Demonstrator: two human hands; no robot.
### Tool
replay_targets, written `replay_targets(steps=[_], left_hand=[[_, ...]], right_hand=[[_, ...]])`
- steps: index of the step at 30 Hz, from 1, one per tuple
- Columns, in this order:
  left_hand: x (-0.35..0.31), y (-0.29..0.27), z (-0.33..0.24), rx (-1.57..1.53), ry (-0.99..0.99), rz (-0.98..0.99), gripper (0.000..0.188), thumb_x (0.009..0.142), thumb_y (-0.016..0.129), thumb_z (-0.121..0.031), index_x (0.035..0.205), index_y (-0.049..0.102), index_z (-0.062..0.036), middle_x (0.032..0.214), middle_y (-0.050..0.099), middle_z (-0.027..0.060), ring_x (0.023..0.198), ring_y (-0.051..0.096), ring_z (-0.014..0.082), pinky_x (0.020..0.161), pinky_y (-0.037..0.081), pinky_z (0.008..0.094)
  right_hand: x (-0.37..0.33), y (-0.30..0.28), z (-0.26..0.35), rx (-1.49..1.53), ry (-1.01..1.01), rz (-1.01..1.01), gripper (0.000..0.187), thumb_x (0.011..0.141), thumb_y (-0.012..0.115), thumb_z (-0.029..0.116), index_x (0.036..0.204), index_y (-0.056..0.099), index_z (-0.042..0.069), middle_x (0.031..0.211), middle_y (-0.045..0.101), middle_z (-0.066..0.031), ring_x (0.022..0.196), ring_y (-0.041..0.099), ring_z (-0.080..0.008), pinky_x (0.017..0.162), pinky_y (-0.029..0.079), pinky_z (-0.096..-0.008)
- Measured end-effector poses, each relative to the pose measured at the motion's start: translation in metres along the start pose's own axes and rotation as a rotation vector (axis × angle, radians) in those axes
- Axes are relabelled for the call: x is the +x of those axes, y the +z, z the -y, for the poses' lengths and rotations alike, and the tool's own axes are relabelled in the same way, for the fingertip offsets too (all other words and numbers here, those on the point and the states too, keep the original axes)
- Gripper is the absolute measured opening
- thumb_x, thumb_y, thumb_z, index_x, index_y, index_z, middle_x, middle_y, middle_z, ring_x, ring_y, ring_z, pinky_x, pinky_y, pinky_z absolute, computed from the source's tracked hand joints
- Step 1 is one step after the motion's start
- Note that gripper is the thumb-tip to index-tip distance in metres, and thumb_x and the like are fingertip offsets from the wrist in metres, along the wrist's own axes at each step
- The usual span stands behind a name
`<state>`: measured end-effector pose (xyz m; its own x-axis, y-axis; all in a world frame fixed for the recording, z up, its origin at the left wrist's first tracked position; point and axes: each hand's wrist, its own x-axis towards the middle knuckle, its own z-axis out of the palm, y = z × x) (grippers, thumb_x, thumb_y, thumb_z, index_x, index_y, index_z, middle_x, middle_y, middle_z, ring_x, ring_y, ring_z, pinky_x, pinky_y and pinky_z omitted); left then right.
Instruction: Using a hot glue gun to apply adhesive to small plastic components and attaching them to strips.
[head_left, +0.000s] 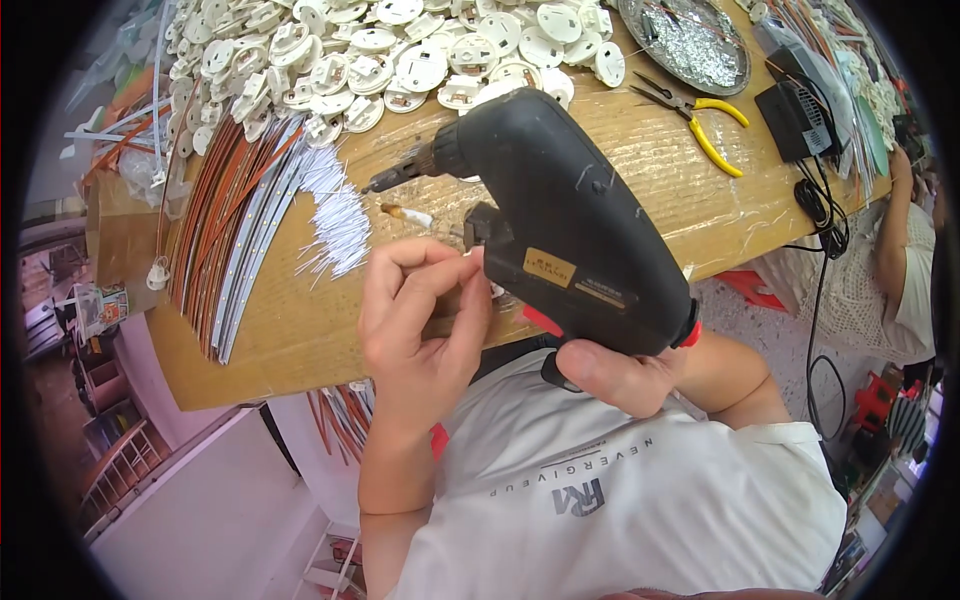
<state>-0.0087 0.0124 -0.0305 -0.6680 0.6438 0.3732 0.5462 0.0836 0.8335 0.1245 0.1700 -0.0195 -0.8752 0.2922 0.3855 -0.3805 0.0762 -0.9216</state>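
Note:
My right hand is wrapped round the handle of a black gun-shaped power tool with a narrow metal tip and a red trigger. The tool's body hides most of its fingers. The tip points left, above the wooden table. Just below the tool's front, my left hand is closed, thumb and fingertips pinched together. A bit of white shows by those fingertips, too small to name. On the tabletop, between the tip and my left hand, lies a short white stub with a brown end.
White round plastic fittings are heaped along the far side. Light strips and short white wires lie left. Yellow-handled pliers, a metal plate of silvery bits and a black adapter are right. Another person's arm is beyond.

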Motion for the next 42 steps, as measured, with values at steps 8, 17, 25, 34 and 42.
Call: replay_targets(steps=[8,17,25,34,42], left_hand=[[-0.003,-0.009,0.004,-0.14,-0.085,0.004,0.019,0.091,0.065,0.015,0.109,0.067,0.0069,0.122,0.06,0.0135,0.098,0.064,0.0143,0.086,0.053,0.0254],[0.0,-0.007,-0.003,-0.001,-0.027,0.06,0.023,0.087,0.068,0.013,0.109,0.067,0.0055,0.12,0.061,0.0143,0.097,0.062,0.0163,0.085,0.052,0.0282],[0.004,-0.005,0.001,0.072,0.048,0.087,0.021,0.084,0.077,0.006,0.104,0.072,0.0026,0.111,0.063,0.0144,0.095,0.064,0.0222,0.078,0.052,0.0299],[0.0,-0.006,0.0,-0.051,-0.086,0.048,0.01,0.092,0.073,0.007,0.101,0.071,0.0039,0.11,0.065,0.0138,0.096,0.065,0.0211,0.081,0.053,0.0287],[0.002,-0.005,-0.003,-0.002,-0.137,0.03,0.012,0.086,0.075,0.006,0.096,0.071,0.0015,0.108,0.068,0.012,0.096,0.066,0.021,0.085,0.053,0.0302]], right_hand=[[-0.008,0.011,-0.014,0.042,0.028,-0.13,0.023,0.086,0.072,0.001,0.107,0.066,-0.005,0.092,0.068,-0.0112,0.074,0.064,-0.0179,0.065,0.05,-0.03],[-0.016,-0.005,0.001,0.198,0.365,0.032,0.055,0.1,0.055,0.015,0.152,0.047,-0.001,0.16,0.045,-0.0233,0.15,0.042,-0.0287,0.111,0.046,-0.0351],[-0.008,0.004,-0.013,0.06,0.076,-0.053,0.033,0.087,0.072,0.002,0.118,0.065,-0.007,0.102,0.072,-0.0116,0.085,0.067,-0.0152,0.073,0.053,-0.0288],[-0.003,0.008,-0.011,-0.001,0.068,-0.076,0.03,0.09,0.071,0.004,0.118,0.065,-0.005,0.092,0.067,-0.0094,0.075,0.063,-0.016,0.067,0.051,-0.03],[-0.001,0.005,-0.006,0.075,0.196,-0.131,0.027,0.092,0.07,0.004,0.117,0.064,-0.003,0.092,0.065,-0.0047,0.078,0.058,-0.0102,0.068,0.049,-0.0279]])
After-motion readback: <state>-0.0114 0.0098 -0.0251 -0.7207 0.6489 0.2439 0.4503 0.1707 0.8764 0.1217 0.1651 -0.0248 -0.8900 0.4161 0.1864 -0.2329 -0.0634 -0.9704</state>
